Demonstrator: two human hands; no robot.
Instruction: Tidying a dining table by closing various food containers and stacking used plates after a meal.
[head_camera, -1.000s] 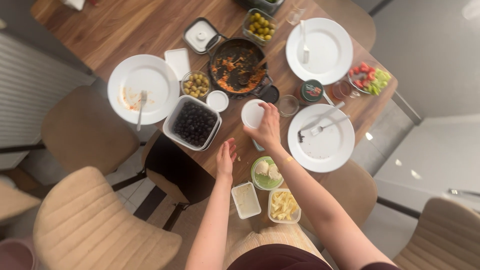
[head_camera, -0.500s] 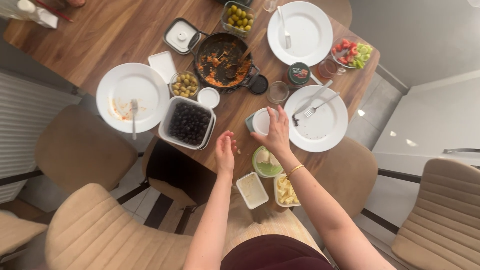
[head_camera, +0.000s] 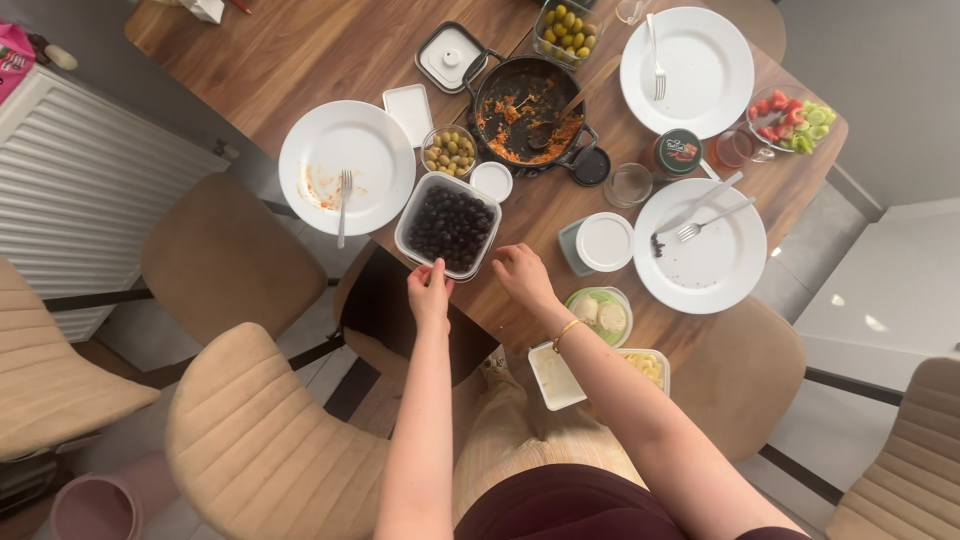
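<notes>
Black olives fill a clear, square plastic container (head_camera: 448, 226) near the near edge of the wooden tabletop (head_camera: 300, 50), and both hands have come in on it! A moment ago the right hand was over at the small teal tub with the white round lid (head_camera: 604, 242), pressing that lid down; now the lid sits flat on the tub and the hand has let go and swung left. The left hand (head_camera: 429, 291) has its fingertips at the container's near rim, fingers loosely together, touching or just short of it, hard to say. The right hand (head_camera: 518, 274) hovers just beside the near right corner, fingers curled, holding nothing. So the tub looks closed, and attention has shifted to the olive container, which is still open. Glossy dark fruit, smooth translucent walls, rounded corners. Behind it stand a small glass bowl of green olives (head_camera: 449, 151), a little white lid (head_camera: 491, 181), and a dark pan (head_camera: 527, 97) smeared with red sauce.
</notes>
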